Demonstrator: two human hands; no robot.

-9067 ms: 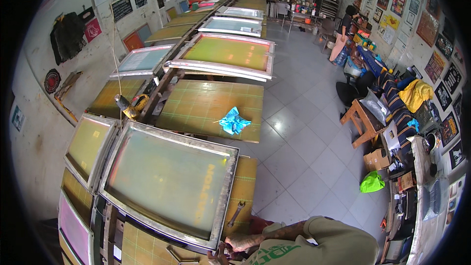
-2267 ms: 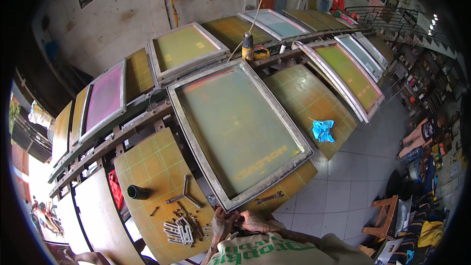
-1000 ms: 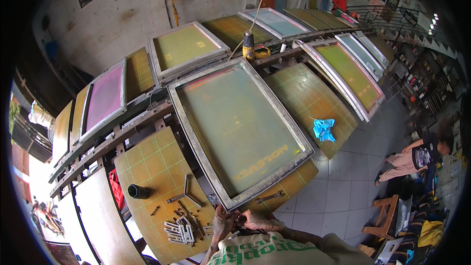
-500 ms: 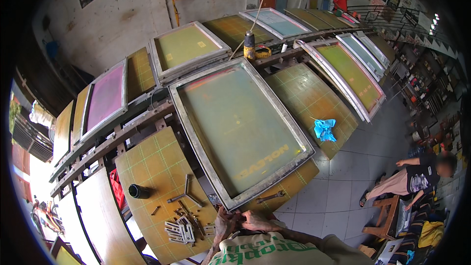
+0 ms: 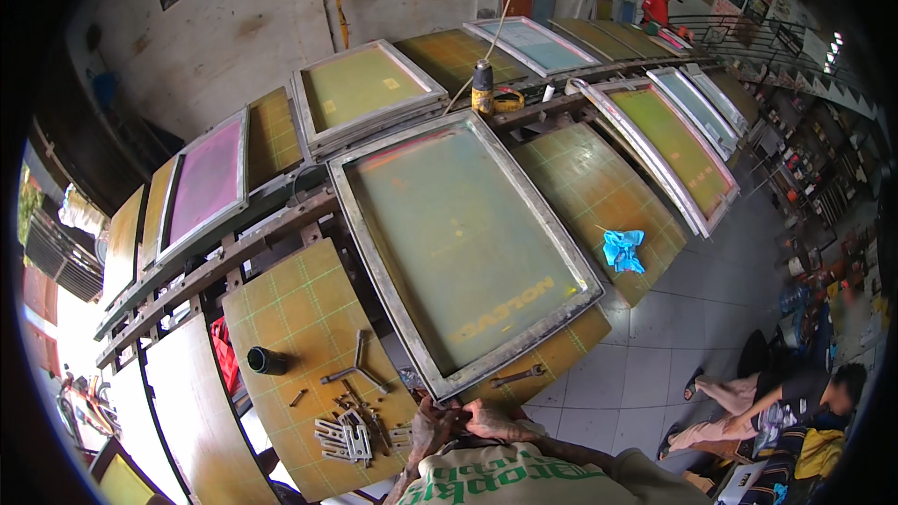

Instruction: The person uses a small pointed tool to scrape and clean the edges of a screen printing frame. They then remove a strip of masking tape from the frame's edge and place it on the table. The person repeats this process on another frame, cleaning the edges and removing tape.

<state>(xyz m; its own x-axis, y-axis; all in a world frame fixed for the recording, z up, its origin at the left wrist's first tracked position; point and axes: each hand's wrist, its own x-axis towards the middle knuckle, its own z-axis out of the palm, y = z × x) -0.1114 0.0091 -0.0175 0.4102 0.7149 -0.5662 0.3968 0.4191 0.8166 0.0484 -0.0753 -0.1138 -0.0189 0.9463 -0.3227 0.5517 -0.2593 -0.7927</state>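
Observation:
A large screen-printing frame (image 5: 556, 318) lies tilted across the near station, over a gridded board. At its nearest corner my left hand (image 5: 431, 427) and my right hand (image 5: 496, 419) are close together, their fingers bent inward. Whatever they grip there is too small and hidden to make out. Just left of my left hand, on another gridded board (image 5: 297, 292), lie several metal brackets (image 5: 348, 440) and loose bolts (image 5: 354, 398). A three-armed socket wrench (image 5: 359, 365) rests beyond them. Right of the corner, an open-end wrench (image 5: 517, 375) lies on the board under the frame.
A dark round container (image 5: 267, 361) stands on the left board. A blue cloth (image 5: 623, 250) lies on the right board. Behind the frame stands a yellow-black heat gun (image 5: 482, 89). More screens line the rails. One person (image 5: 786, 402) is at right, another (image 5: 658, 6) far back.
The person at right has gone from standing to sitting low on the bench. My view has shifted slightly; my hands stay at the frame's corner with little visible movement.

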